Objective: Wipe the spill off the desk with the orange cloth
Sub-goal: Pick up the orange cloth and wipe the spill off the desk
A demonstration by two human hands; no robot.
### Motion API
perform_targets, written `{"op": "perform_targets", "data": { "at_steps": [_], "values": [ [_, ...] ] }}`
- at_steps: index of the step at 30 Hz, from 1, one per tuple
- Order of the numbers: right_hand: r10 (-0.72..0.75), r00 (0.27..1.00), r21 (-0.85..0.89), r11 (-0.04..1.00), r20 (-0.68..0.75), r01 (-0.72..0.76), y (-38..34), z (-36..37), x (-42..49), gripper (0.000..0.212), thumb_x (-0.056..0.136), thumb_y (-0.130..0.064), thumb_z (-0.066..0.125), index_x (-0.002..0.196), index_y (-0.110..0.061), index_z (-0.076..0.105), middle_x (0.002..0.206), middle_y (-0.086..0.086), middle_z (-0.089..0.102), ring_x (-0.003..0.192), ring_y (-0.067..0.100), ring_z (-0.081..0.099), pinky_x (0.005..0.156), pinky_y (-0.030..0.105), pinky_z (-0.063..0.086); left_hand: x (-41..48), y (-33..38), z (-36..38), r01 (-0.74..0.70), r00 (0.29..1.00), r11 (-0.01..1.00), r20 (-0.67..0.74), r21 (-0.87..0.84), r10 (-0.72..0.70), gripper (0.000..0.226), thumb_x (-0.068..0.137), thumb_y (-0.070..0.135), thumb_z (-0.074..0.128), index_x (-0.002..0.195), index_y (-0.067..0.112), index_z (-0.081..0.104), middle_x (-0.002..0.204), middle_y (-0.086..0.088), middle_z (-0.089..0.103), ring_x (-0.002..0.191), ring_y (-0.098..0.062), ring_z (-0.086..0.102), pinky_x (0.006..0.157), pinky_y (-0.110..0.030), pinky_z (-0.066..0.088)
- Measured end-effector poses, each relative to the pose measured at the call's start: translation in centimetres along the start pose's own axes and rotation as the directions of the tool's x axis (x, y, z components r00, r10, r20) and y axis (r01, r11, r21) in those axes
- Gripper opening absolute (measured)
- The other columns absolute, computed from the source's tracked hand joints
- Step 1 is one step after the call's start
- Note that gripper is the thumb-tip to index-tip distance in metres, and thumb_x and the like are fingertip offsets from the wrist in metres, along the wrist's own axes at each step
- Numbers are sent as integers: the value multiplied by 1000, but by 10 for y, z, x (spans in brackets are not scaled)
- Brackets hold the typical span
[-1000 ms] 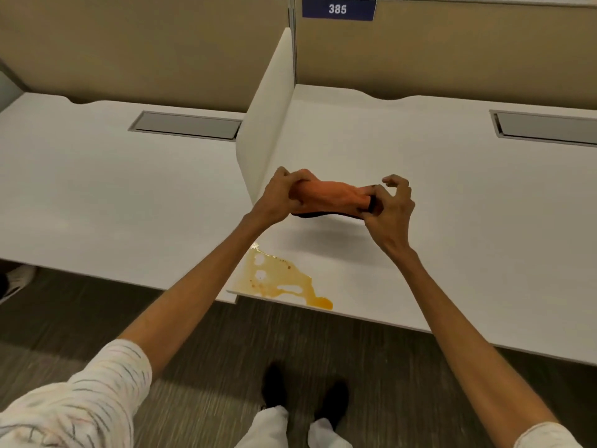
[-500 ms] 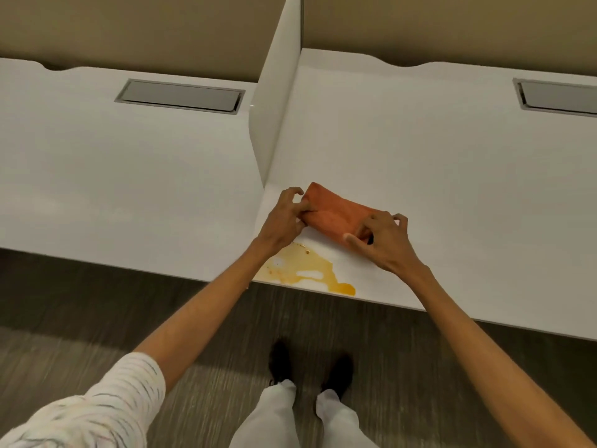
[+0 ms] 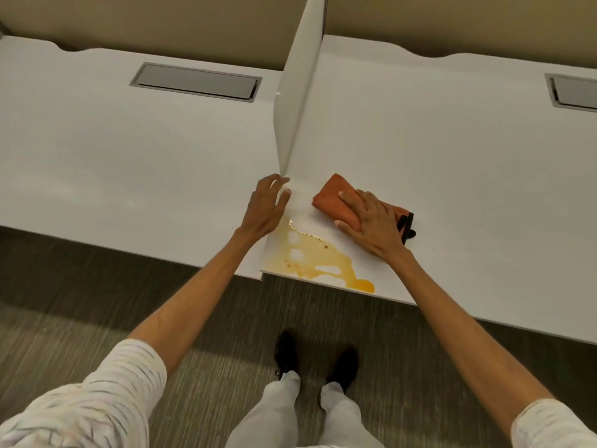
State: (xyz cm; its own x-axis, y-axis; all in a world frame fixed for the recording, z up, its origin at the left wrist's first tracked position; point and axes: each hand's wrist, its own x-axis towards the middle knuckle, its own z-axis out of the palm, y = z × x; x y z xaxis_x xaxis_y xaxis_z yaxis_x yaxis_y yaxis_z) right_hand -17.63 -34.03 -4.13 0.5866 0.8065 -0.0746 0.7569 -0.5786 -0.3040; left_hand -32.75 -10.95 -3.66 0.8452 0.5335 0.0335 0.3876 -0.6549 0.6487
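Left hand (image 3: 266, 206) now off orange cloth (image 3: 336, 202), fingers spread; I log right hand (image 3: 371, 224) flat, pinning cloth, spill (image 3: 310, 260) at seven o'clock, unwiped.

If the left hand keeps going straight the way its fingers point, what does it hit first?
Probably the white divider panel: the left hand points up and slightly right, fingertips already at the panel's near edge. Contact is unclear.
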Motion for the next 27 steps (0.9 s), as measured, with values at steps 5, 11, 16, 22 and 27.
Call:
{"op": "perform_targets", "data": {
  "at_steps": [5,11,16,22,27],
  "values": [
    [68,997,-14,998,-22,-68,-6,7,7,74,89,-78,22,154,-43,18,160,8,30,147,31,29,112,56,27,24,-14,-5,-182,963,976,220,117,154,47,107,28,36,150,10,37,159,-9,32,149,-22,24,122,-37,22],
    [88,996,34,996,1,-88,-4,8,12,68,92,-75,25,154,-47,14,163,5,25,151,29,20,117,64,14,47,-14,-13,-140,910,985,405,96,90,51,109,27,24,157,11,16,166,-5,11,154,-16,6,121,-22,3],
    [153,988,53,987,10,-153,-12,8,20,65,94,-74,25,153,-49,12,165,4,21,152,30,18,116,66,12,16,-18,4,-60,940,997,334,-37,69,51,109,30,24,157,13,18,166,-3,11,154,-13,3,121,-24,1],
    [202,979,76,976,16,-202,-23,8,25,62,97,-70,22,154,-48,12,165,4,20,152,29,17,117,63,11,18,-31,-2,-71,908,994,406,-86,100,50,109,31,21,158,19,14,166,4,10,153,-8,-2,125,-33,0],
    [83,996,0,997,15,-83,-22,12,11,58,99,-66,21,154,-48,15,164,2,24,150,28,22,114,58,20,18,-44,-11,-117,903,991,408,-68,135,49,109,29,24,158,23,18,165,10,13,153,-7,2,121,-25,6]
  ]
}}
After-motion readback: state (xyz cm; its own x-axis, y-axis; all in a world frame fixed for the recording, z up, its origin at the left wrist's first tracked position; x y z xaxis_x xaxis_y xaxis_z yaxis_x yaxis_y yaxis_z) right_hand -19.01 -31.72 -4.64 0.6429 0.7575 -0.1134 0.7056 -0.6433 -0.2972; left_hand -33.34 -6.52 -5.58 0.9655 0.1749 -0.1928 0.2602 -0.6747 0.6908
